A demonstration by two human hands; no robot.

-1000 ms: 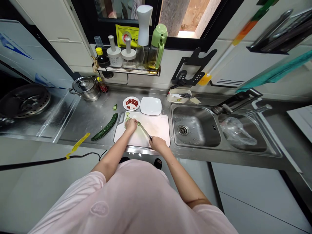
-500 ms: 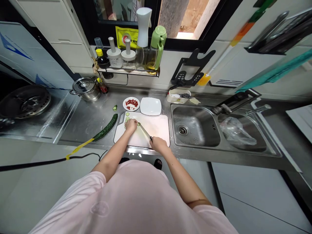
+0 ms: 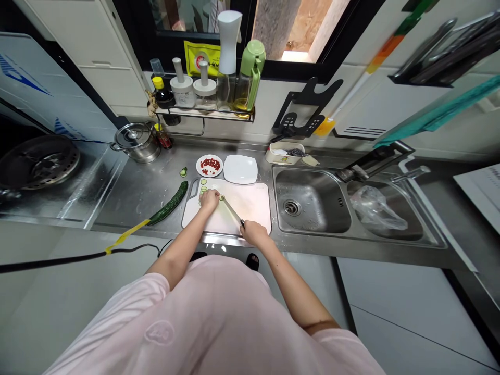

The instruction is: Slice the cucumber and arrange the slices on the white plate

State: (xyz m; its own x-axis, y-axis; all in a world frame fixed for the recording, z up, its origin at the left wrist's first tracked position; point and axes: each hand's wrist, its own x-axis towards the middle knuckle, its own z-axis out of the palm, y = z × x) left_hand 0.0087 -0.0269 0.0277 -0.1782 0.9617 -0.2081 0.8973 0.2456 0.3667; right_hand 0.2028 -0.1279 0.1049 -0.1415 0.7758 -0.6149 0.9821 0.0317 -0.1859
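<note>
My right hand (image 3: 253, 232) is closed round the dark handle of a kitchen knife (image 3: 233, 210). The blade points up and left over the white cutting board (image 3: 250, 200). At the blade's tip is a pale green cucumber slice (image 3: 222, 198). Just left of that slice, my left hand (image 3: 210, 200) rests over the board with its fingers curled together. Whatever they hold is hidden. More cucumber slices (image 3: 203, 182) lie on the board's left side, partly covered by my left hand. An uncut length of cucumber (image 3: 170, 204) lies on the counter to the left of the board.
Behind the board stand a plate of chopped red pieces (image 3: 209, 166) and a white square plate (image 3: 240, 170). Cucumber ends (image 3: 183, 171) lie nearby. A lidded steel pot (image 3: 135, 143) is farther left. On the right is a double sink (image 3: 312, 203) holding a plastic bag (image 3: 377, 208).
Both hands and the knife keep almost the same place on the board. The whole view has shifted slightly; no thing has visibly been picked up or let go.
</note>
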